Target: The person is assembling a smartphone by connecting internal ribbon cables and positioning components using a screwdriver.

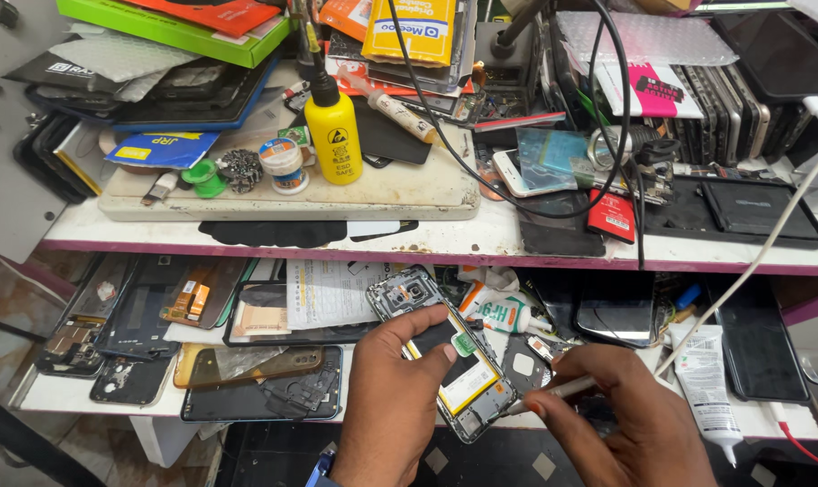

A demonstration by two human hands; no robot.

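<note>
Two-tier white workbench (481, 242), upper shelf crowded with boxes, phone screens and a yellow squeeze bottle (333, 135), lower shelf strewn with phone back covers and a white glue tube (705, 383); a person works at its front edge. Opened phone (445, 352), back removed, battery and camera module exposed, held tilted over the lower shelf; the step in hand appears to be work on the phone's lower end, near the battery. Left hand (393, 397): closed round the phone from below, thumb pressed across the battery. Right hand (607, 415): fingers pinched shut on a thin metal screwdriver (553, 393), tip just at the phone's bottom corner; the next move, by my reckoning, calls for a steady phone and a finely placed tip.
</note>
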